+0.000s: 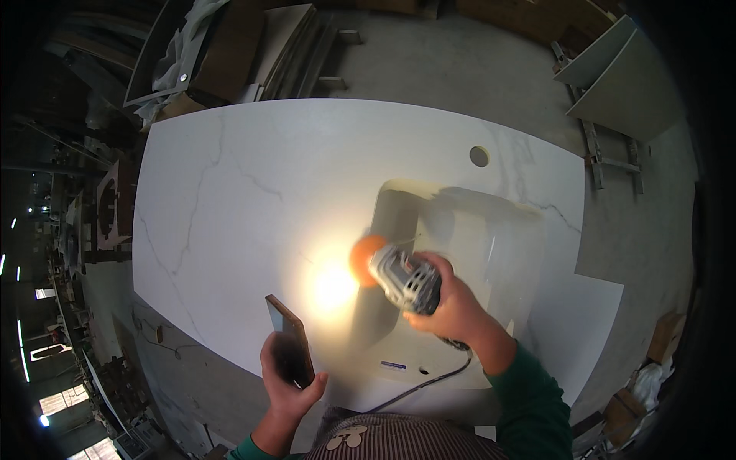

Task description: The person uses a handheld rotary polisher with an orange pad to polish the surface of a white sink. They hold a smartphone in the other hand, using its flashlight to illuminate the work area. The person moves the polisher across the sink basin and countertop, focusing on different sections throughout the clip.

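My right hand [463,302] grips a grey angle grinder [407,279] by its body. Its orange disc [367,260] is at the left rim of a rectangular sink basin [454,241] set in a white, grey-veined countertop slab [230,230]; whether disc and rim touch, I cannot tell. A smartphone [296,339] in a brown case is held on edge in my left hand [284,371], low over the slab. A bright patch of light [333,287] lies on the slab between phone and disc. From the grinder a dark power cord [425,382] runs back toward my striped apron [397,437].
A round hole [479,156] pierces the slab beyond the basin. Stacked panels [287,57] stand at the far left, and more panels [627,86] lean on a metal frame [615,164] at the far right. Boxes [624,414] and plastic wrap sit on the floor at the right.
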Available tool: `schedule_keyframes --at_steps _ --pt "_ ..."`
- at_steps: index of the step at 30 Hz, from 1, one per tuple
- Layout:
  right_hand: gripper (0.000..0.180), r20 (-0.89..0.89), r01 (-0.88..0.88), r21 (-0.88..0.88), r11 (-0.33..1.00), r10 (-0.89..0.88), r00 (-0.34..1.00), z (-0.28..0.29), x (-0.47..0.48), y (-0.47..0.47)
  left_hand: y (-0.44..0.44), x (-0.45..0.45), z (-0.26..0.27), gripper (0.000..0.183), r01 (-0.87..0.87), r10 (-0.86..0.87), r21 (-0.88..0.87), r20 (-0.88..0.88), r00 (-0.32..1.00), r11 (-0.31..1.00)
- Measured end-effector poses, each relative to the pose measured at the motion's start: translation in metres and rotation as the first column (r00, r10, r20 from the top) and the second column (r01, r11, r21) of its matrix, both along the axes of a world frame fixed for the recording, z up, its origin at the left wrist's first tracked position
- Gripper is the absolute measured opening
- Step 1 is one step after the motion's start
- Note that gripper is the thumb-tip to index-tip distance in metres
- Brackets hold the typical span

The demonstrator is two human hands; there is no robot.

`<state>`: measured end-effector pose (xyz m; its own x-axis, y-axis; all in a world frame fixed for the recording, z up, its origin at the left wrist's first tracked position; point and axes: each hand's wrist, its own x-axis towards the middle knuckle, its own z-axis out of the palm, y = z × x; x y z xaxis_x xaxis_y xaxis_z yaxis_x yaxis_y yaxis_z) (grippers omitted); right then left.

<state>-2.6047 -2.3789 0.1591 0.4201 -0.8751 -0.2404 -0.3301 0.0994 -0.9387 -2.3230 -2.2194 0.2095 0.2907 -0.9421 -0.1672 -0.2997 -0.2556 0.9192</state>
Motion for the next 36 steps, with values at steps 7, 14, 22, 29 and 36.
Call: schedule_keyframes --at_steps 7,14,22,29,36 --pt "0.089 0.061 0.09 0.066 0.994 -0.094 0.994 -0.011 0.003 -0.034 0.0 0.001 0.0 0.103 -0.014 0.014 -0.009 0.011 1.0 1.0" --pt "0.092 0.013 -0.014 0.121 0.992 0.013 1.0 -0.005 -0.002 0.001 0.0 0.0 0.001 0.102 -0.027 0.027 0.005 -0.003 1.0 1.0" --pt "0.089 -0.079 -0.028 0.058 0.998 0.033 0.996 0.006 0.001 0.01 0.004 0.002 -0.001 0.104 -0.02 0.02 -0.001 0.014 1.0 1.0" --pt "0.091 0.014 0.096 0.029 0.995 -0.096 0.995 -0.01 0.005 -0.032 0.007 0.004 -0.001 0.104 -0.035 0.035 -0.019 0.0 0.999 0.999" --pt "0.091 -0.084 -0.047 -0.054 0.997 0.043 0.996 0.001 0.006 0.008 0.005 0.004 0.0 0.105 -0.051 0.051 -0.017 -0.021 0.998 0.999"
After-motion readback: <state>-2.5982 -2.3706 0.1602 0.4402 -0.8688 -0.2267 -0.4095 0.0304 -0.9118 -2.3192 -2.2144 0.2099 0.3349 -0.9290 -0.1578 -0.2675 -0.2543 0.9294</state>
